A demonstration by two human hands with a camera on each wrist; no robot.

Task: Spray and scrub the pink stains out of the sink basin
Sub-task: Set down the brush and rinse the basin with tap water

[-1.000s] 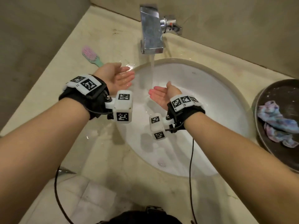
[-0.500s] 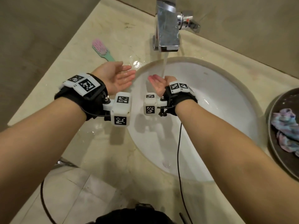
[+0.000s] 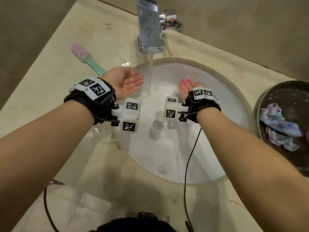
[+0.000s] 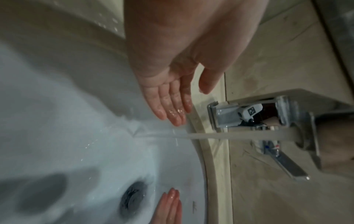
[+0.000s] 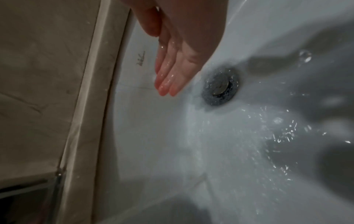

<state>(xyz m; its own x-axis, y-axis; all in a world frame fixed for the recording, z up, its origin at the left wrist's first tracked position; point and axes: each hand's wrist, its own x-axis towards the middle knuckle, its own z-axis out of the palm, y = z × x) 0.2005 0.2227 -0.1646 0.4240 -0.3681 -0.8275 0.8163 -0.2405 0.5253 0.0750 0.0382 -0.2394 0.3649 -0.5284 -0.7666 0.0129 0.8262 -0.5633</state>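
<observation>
The white sink basin [image 3: 217, 118] is wet, with a faint pink mark [image 3: 161, 170] on its near wall. Water [image 3: 151, 72] runs from the chrome tap [image 3: 149, 25] into the basin. My left hand [image 3: 128, 82] hovers palm up, fingers straight and wet, just left of the stream; the left wrist view shows the same hand [image 4: 172, 97] empty. My right hand [image 3: 187, 87] is held flat and empty right of the stream; in the right wrist view that hand [image 5: 172, 72] is beside the dark drain [image 5: 220, 86].
A pink-bristled brush with a green handle [image 3: 85, 58] lies on the beige counter [image 3: 58, 81] left of the tap. A dark bowl [image 3: 284, 101] with a crumpled blue-purple cloth [image 3: 280, 126] stands at the right. The tap lever [image 3: 173, 24] points right.
My right hand was under the water stream half a second ago and has since moved right, out of it. The left hand has stayed beside the stream.
</observation>
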